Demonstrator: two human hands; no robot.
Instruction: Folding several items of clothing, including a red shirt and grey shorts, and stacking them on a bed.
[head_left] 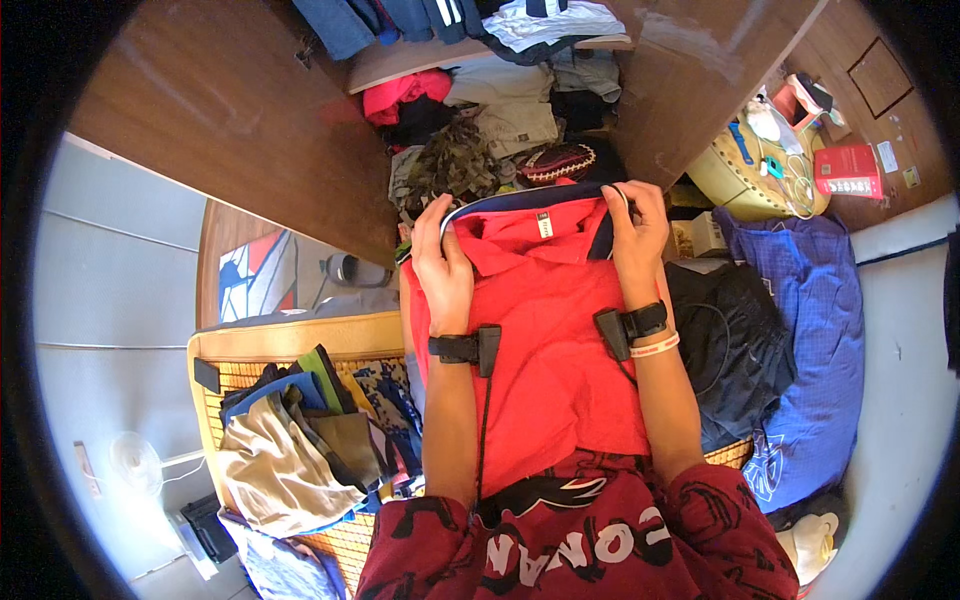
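Note:
A red polo shirt [545,350] with a dark navy, white-edged collar [510,200] is spread out in front of me. Its lower part lies toward my lap. My left hand [442,270] pinches the collar's left end between thumb and fingers. At the right end, my right hand [638,235] grips the collar the same way, so the neck opening is stretched between them and a small white label [544,223] shows inside. Both wrists carry black straps with small dark devices and cords.
Ahead, an open wardrobe shelf [470,62] holds piled clothes. A bed mat [330,560] at left carries a heap of garments [285,455]. Dark shorts [725,345] and a blue cloth bundle [800,340] lie at right, below a round yellow stool [720,165] with cables on it.

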